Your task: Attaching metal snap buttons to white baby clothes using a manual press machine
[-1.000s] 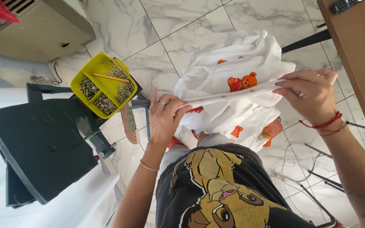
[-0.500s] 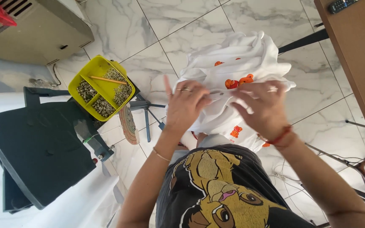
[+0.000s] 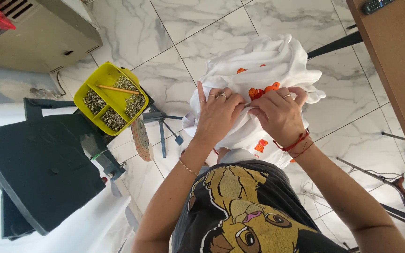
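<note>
Both hands, left hand (image 3: 217,112) and right hand (image 3: 280,112), pinch the white garment (image 3: 263,61) above bare floor (image 3: 165,79).

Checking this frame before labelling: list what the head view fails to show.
- Orange print on the white garment: partly covered by left hand and right hand.
- Small metal pieces in yellow tray: too small to identify.
- Remote: cut off by top edge.

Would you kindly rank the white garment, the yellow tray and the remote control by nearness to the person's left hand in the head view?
1. White garment: gripped by the left hand.
2. Yellow tray: off to the left, beside the dark stand.
3. Remote control: top right, on the wooden table.
</note>
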